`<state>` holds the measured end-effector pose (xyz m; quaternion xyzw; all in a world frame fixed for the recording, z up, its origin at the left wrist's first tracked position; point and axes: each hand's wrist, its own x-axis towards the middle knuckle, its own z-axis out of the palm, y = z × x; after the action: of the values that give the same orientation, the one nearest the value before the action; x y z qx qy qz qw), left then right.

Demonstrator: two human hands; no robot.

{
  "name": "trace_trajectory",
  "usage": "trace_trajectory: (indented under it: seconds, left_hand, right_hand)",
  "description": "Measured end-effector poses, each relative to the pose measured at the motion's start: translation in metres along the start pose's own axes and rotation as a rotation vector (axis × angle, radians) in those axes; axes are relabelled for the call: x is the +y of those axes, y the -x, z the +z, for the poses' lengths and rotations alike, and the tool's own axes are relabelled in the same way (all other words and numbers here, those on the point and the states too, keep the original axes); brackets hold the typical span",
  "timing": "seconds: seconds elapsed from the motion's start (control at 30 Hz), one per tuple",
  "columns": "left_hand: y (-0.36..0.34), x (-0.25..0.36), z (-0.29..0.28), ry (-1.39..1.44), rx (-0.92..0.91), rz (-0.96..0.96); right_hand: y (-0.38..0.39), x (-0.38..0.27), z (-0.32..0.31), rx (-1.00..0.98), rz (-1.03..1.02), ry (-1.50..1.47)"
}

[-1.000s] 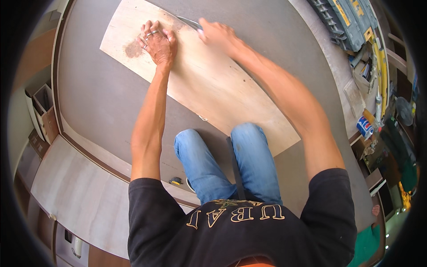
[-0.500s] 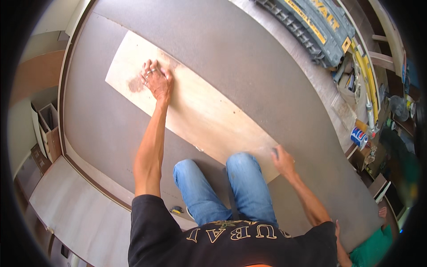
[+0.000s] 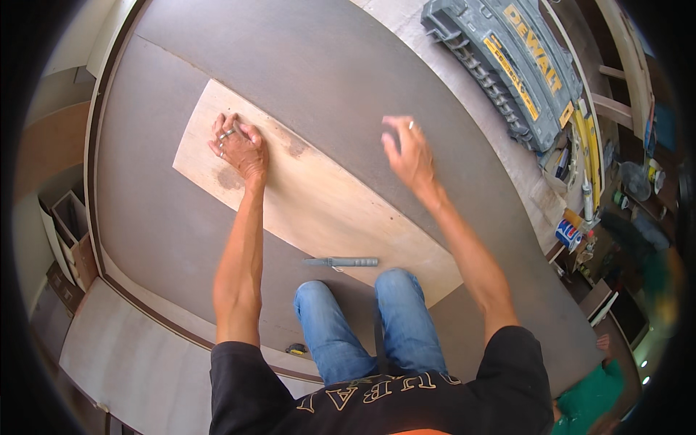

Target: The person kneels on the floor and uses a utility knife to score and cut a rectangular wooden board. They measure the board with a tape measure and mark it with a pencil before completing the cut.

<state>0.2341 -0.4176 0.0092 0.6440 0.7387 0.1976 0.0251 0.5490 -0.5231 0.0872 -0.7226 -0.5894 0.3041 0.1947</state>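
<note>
A long, pale wooden sheet (image 3: 341, 210) lies at a slant on a large grey-brown panel (image 3: 319, 80), with darker stains near its far end. My left hand (image 3: 243, 148) rests on that far end, fingers bent and apart, fingertips against the wood. Beyond the sheet's right edge, my right hand (image 3: 412, 154) is over the panel, slightly blurred, its thumb and fingers apart and nothing visible in them. A slim grey utility knife (image 3: 354, 262) lies just beyond my knees, across the sheet's near left edge.
My jeans-clad knees (image 3: 400, 293) are at the sheet's near end. A small black-and-yellow tape measure (image 3: 296, 349) lies left of them. A large grey tool case (image 3: 507, 65) stands far right, near a blue-and-white can (image 3: 568, 233). Someone in a green sleeve (image 3: 591, 391) is at lower right.
My right hand has moved up and away from the sheet's near right corner, and is now without the dark thing it held. The knife now shows near my knees. My left hand stays on the sheet.
</note>
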Motion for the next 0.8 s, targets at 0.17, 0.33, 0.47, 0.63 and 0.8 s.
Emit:
trace_trajectory:
  seconds: [0.17, 0.33, 0.47, 0.63, 0.8]
  left_hand:
    - [0.002, 0.01, 0.008, 0.023, -0.052, -0.021]
    - [-0.002, 0.008, 0.004, -0.026, -0.084, -0.037]
    - [0.0, 0.005, 0.003, -0.051, -0.089, -0.029]
    - [0.002, 0.007, 0.006, -0.018, -0.104, -0.006]
    - [-0.003, 0.002, -0.001, -0.043, -0.116, -0.037]
  right_hand:
    - [-0.175, 0.009, -0.012, 0.275, -0.083, 0.171]
    - [-0.212, 0.004, -0.001, 0.242, 0.042, 0.215]
    - [-0.224, 0.008, -0.008, 0.182, 0.117, 0.093]
    - [-0.249, 0.017, -0.027, 0.036, 0.307, -0.054]
    - [-0.266, 0.014, -0.065, -0.467, 0.279, -0.038]
